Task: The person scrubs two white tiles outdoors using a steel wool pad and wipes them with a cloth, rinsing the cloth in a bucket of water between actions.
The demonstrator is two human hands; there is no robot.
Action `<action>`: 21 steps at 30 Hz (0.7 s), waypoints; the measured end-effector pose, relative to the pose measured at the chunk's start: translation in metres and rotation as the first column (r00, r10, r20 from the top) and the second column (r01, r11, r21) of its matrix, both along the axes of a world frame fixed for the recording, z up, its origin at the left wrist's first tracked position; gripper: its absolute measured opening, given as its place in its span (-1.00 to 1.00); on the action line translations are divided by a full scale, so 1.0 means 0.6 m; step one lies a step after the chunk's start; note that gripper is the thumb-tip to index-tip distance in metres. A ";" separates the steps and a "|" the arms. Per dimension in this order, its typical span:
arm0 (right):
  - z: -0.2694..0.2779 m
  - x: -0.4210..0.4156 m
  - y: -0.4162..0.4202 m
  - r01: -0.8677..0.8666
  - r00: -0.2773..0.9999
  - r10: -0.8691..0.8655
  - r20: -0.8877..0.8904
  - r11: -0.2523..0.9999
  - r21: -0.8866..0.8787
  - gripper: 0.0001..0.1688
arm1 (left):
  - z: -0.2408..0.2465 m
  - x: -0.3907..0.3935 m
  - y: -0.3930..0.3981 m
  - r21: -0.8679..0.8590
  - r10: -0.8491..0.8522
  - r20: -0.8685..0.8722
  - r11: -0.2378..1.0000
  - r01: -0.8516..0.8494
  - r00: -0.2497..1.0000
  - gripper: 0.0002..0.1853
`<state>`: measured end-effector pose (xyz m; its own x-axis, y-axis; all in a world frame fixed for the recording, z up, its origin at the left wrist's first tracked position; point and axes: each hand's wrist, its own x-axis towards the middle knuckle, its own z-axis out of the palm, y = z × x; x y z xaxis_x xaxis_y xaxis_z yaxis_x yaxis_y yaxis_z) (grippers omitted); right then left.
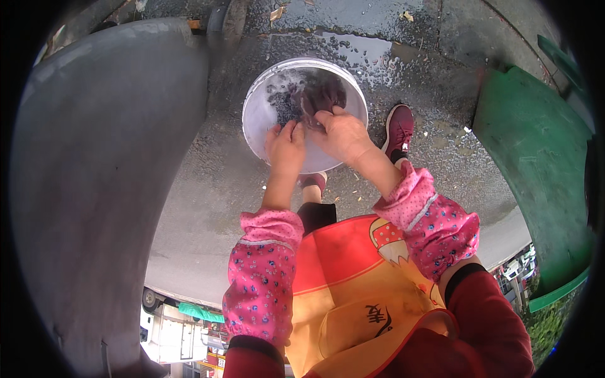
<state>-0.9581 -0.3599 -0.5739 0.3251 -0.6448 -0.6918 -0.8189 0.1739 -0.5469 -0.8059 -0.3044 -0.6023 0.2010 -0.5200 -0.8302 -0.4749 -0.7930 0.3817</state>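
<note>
A round white plastic bucket (259, 111) stands on wet pavement before me, with suds and dark water inside. In it is a wet dark brownish cloth (326, 92), bunched up. My right hand (344, 134) reaches over the bucket's near right side and grips the near edge of this cloth. Beside it, my left hand (287, 144) reaches in over the near rim, its fingers bent down at the water. Whether those fingers pinch part of the cloth is hidden. Pink flowered sleeve covers (262, 279) are on both my forearms.
A large grey bin or panel (108, 165) rises on the left, and a green bin (529, 141) on the right. My maroon shoe (401, 127) is right of the bucket. A puddle (359, 52) and fallen leaves (277, 14) lie beyond it.
</note>
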 end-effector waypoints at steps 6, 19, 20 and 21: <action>0.149 -0.040 0.049 0.429 0.658 -0.526 0.540 0.850 0.306 -0.79 | 0.016 -0.045 -0.055 0.492 0.829 -0.508 0.502 -0.712 0.233 -0.47; -0.182 0.053 -0.033 0.342 0.891 -0.313 -0.328 0.939 0.032 -0.57 | -0.014 -0.032 -0.048 0.151 0.711 -0.281 0.697 -0.701 0.645 -0.64; -0.208 0.047 -0.027 0.272 0.904 -0.263 -0.337 0.962 -0.021 -0.56 | -0.021 -0.017 -0.041 0.190 0.650 -0.202 0.760 -0.622 0.733 -0.51; -0.205 0.047 -0.030 0.199 0.912 -0.210 -0.353 0.978 -0.068 -0.56 | -0.017 -0.016 -0.040 0.258 0.679 -0.173 0.731 -0.632 0.714 -0.47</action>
